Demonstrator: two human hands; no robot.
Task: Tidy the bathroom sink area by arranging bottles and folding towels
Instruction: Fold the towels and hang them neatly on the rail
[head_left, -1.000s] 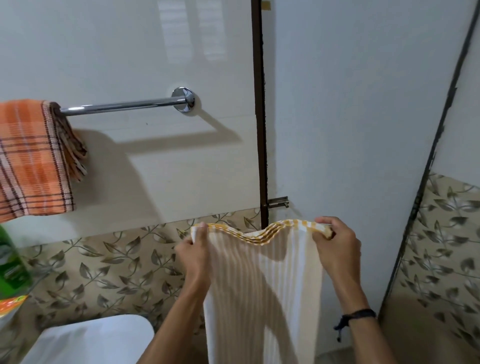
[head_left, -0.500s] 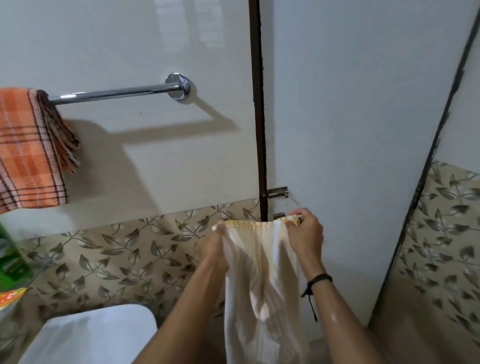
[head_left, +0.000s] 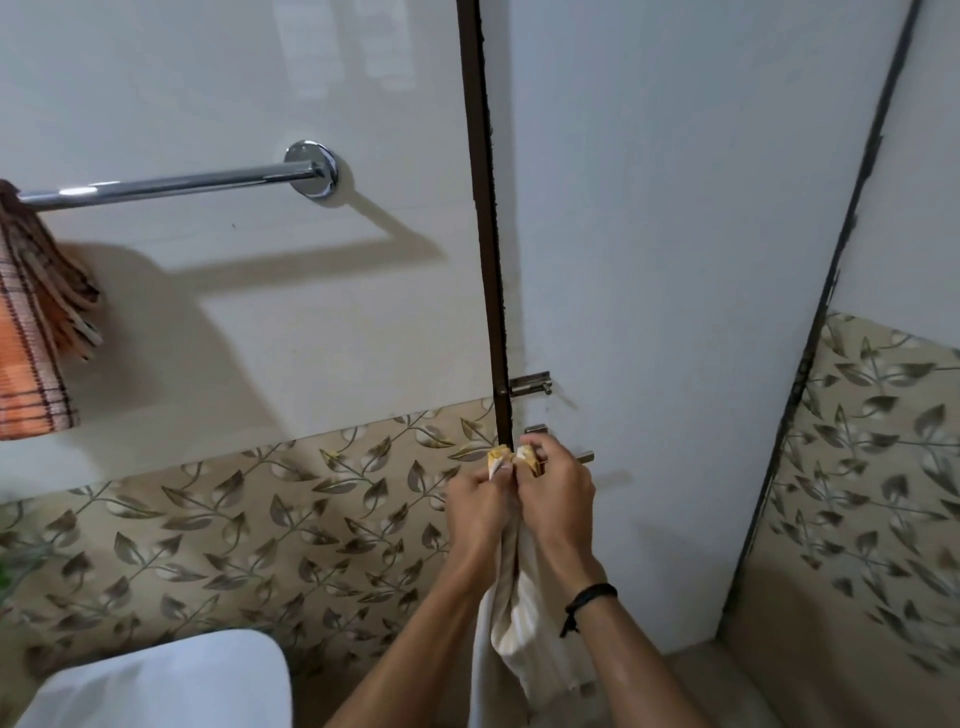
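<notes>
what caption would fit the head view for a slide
Both hands, left hand and right hand, pinch the top corners of a cream towel together, beside a chrome towel rail holding an orange checked towel.

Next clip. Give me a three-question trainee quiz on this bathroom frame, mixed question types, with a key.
1. True or false: the left hand and right hand each pinch a top corner of the white towel, with the corners brought together.
2. What hangs on the chrome towel rail?
A. nothing
B. an orange plaid towel at its left end
C. a green bottle
3. Fill in: the black cord bracelet is on the ___ wrist.

Key: 1 true. 2 B, the orange plaid towel hangs there; the rest of the rail is bare. 3 right.
</notes>
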